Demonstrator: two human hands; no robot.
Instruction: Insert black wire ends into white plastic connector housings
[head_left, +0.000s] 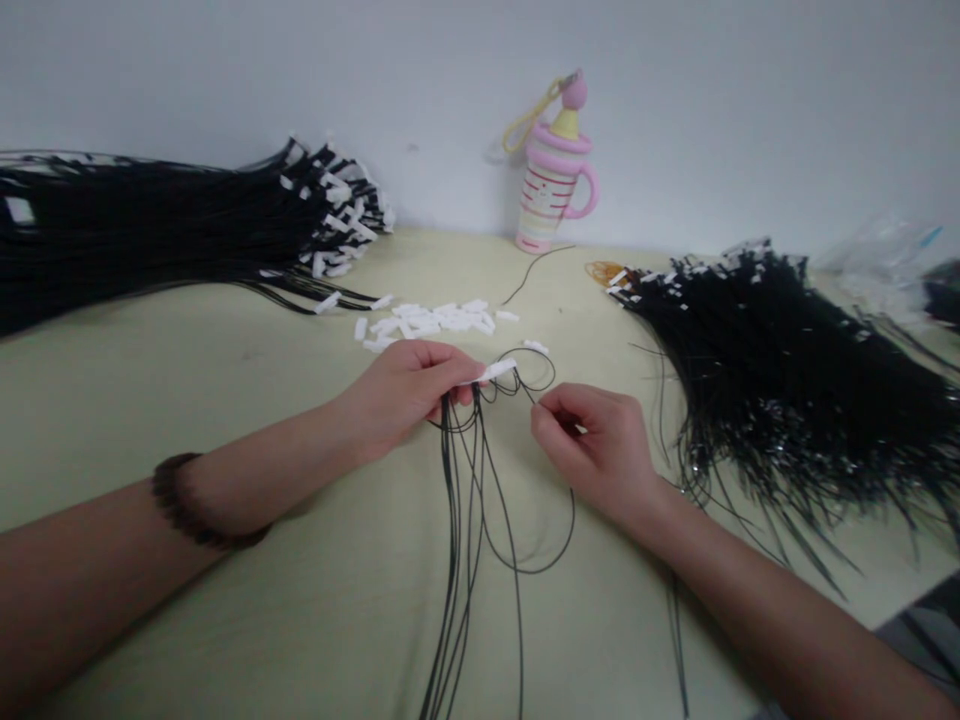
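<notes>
My left hand (420,385) pinches a small white connector (499,370) between thumb and fingers, above the middle of the table. Several thin black cables (452,500) hang down from beneath that hand. Close by on the right, my right hand (592,440) is closed with thumb and forefinger on a thin black wire (529,392) that curls beside the connector. A wider loop of wire (536,571) hangs below, between the hands. Just beyond my left hand lies a pile of loose white connectors (442,320).
A big bundle of black cables with white ends (187,215) lies at the far left. Another bundle of black wires (795,370) spreads across the right. A pink striped cup (545,195) stands against the wall. A clear plastic bag (885,265) sits at the back right.
</notes>
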